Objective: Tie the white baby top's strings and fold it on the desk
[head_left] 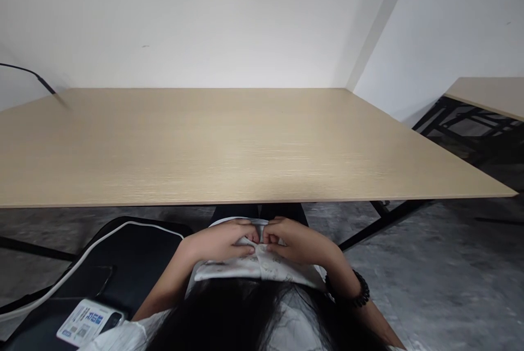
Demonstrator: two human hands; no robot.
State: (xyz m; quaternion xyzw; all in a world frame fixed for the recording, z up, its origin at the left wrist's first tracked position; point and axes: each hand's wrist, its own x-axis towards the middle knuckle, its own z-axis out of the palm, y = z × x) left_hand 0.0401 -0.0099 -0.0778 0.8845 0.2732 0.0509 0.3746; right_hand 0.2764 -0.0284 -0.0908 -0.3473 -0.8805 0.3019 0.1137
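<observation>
Both hands rest at my lap below the table's front edge. My left hand (pixel 231 240) is closed on the front of a light patterned shirt (pixel 245 269), with curled fingers and the thumb lying along the cloth. My right hand (pixel 292 240) mirrors it on the other side of the button strip, its fingers bent and also closed on the shirt. The two sets of fingertips nearly meet. Some of the cloth between fingers and thumbs is hidden. A black bead bracelet (pixel 361 289) circles my right forearm.
A wood-grain table (pixel 245 143) stretches ahead to a white wall (pixel 229 23). To my left, a black chair (pixel 135 263) bears a white device with blue markings (pixel 89 322) and a white cable (pixel 102 238). Another table (pixel 491 94) stands at the right. A thin black cord (pixel 39 77) enters at far left.
</observation>
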